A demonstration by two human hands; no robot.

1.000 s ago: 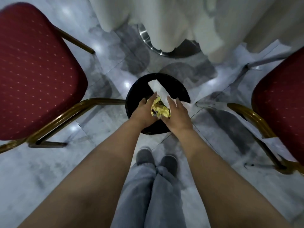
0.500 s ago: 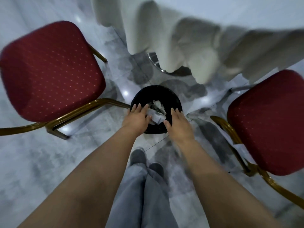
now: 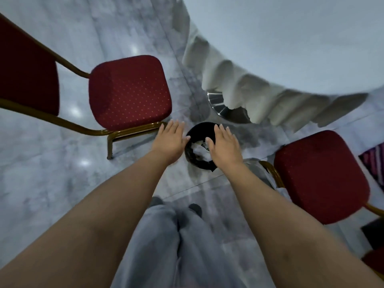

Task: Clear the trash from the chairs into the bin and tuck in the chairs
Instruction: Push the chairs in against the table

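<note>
A black round bin (image 3: 196, 132) stands on the marble floor between two red chairs, with white and yellowish crumpled trash (image 3: 200, 146) inside it. My left hand (image 3: 170, 140) hovers flat beside the bin's left rim, fingers apart, holding nothing. My right hand (image 3: 224, 145) is spread over the bin's right side, also holding nothing. The left red chair (image 3: 128, 92) with gold legs faces the table, its seat bare. The right red chair (image 3: 318, 175) also shows a bare seat.
A round table with a white draped cloth (image 3: 259, 88) fills the upper right, its chrome base (image 3: 218, 102) just behind the bin. My grey trousers and shoes (image 3: 176, 225) are below. A striped fabric (image 3: 374, 161) shows at the right edge.
The yellow wrapper and white paper left my hands and dropped into the bin. Both hands opened and moved apart. The view pulled back and up, showing more of the chairs and table.
</note>
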